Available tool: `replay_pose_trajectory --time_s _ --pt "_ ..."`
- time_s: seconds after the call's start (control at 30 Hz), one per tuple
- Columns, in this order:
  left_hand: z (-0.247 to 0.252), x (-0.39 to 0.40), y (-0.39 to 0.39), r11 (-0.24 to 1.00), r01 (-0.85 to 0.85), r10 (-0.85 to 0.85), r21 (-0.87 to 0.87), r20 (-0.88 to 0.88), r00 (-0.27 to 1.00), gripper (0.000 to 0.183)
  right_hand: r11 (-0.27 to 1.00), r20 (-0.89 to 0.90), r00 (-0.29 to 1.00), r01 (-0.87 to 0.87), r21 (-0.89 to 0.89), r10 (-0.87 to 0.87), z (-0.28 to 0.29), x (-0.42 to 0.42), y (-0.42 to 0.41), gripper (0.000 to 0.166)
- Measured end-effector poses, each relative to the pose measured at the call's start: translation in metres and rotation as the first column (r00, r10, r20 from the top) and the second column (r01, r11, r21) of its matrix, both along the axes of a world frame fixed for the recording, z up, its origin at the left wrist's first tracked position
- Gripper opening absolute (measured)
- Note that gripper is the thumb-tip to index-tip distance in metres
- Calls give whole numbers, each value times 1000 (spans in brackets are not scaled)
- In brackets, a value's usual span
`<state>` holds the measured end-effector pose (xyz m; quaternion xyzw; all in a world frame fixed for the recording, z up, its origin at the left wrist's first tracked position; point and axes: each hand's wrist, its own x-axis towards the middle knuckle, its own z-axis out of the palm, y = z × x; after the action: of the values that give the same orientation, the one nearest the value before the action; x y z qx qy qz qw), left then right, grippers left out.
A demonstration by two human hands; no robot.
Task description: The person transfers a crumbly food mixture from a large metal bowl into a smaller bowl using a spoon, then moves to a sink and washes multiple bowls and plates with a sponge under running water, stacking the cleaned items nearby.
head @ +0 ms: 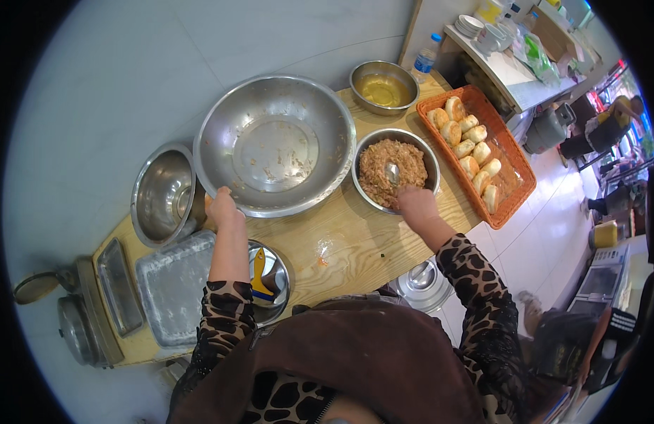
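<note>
My left hand (225,211) grips the near left rim of a large stainless steel basin (276,153). Bits of food residue cling to the basin's inner wall, and it leans up at the back near the wall. To its right stands a smaller steel bowl (434,168) filled with minced meat filling (377,153). My right hand (417,205) is at this bowl's near edge, closed around the handle of a metal spoon (392,172). The spoon's head lies on the filling; most of its handle is hidden by my fingers.
Behind the filling stand a bowl of yellow liquid (382,90) and a plastic bottle (425,58). An orange basket (510,183) holds several browned buns (467,123). At left are an empty steel bowl (160,193), a floured tray (173,291) and a yellow-handled brush (259,273). People stand farther right.
</note>
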<state>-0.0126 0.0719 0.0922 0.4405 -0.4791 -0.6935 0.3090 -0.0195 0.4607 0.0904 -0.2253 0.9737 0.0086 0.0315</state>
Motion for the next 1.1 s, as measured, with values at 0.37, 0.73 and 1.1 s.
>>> replay_pose_trajectory --time_s 0.37,0.73,1.1 --pt "-69 -12 -4 997 19 -21 77 24 999 42 989 -196 970 -147 6 145 -20 18 -2 12" --pt "-90 -16 -20 973 16 -59 232 180 982 41 1000 -42 999 21 13 -20 2 18 25 11" --pt "-93 0 -27 936 204 -266 287 197 944 30 992 -83 995 -49 115 59 30 -15 -34 17"
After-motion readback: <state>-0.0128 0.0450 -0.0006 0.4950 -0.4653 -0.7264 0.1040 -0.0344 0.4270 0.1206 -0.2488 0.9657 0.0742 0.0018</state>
